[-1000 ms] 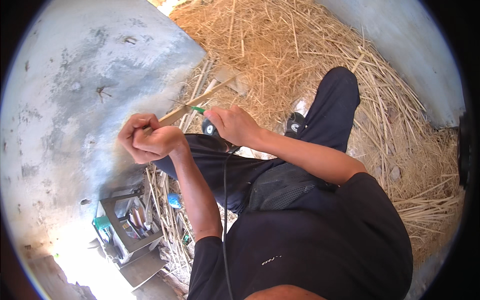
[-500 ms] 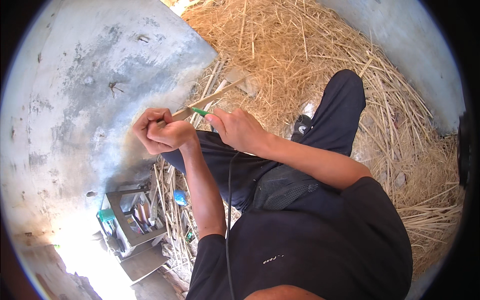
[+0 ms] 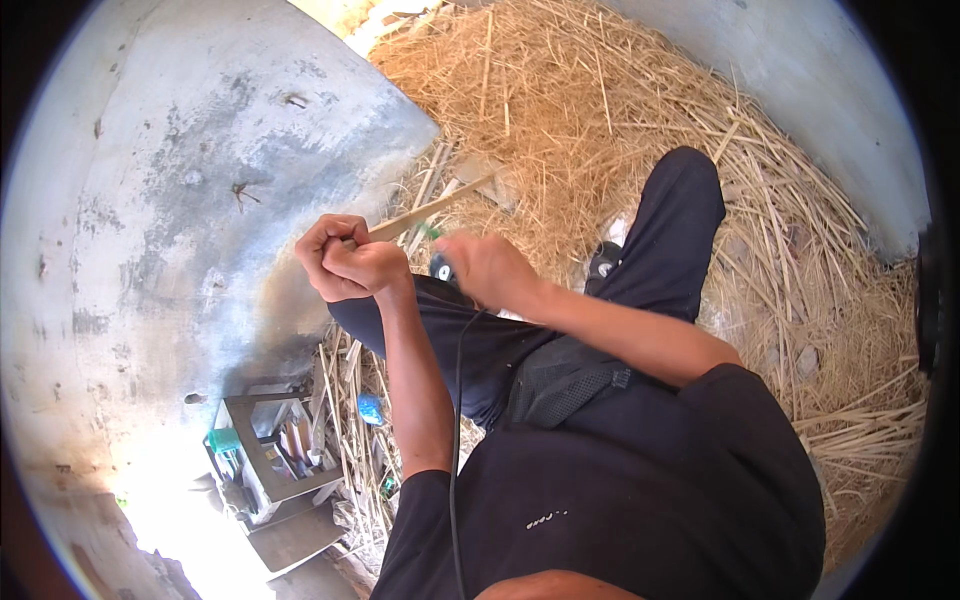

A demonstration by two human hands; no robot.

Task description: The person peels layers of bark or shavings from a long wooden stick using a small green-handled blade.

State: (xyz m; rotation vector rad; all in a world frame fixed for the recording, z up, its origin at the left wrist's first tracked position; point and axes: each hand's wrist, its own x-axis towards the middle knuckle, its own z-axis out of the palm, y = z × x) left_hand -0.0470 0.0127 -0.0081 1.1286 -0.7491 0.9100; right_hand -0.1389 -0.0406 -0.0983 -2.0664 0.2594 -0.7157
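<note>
Jutting from the left hand, a pale strip slants forward-right.

The green tool, which was held across the stick half a second ago, has been pulled back toward the body and is now blurred, along with the right hand. The stick has been tipped to a flatter slant. A black shoe, mostly hidden half a second ago, has been uncovered.
</note>
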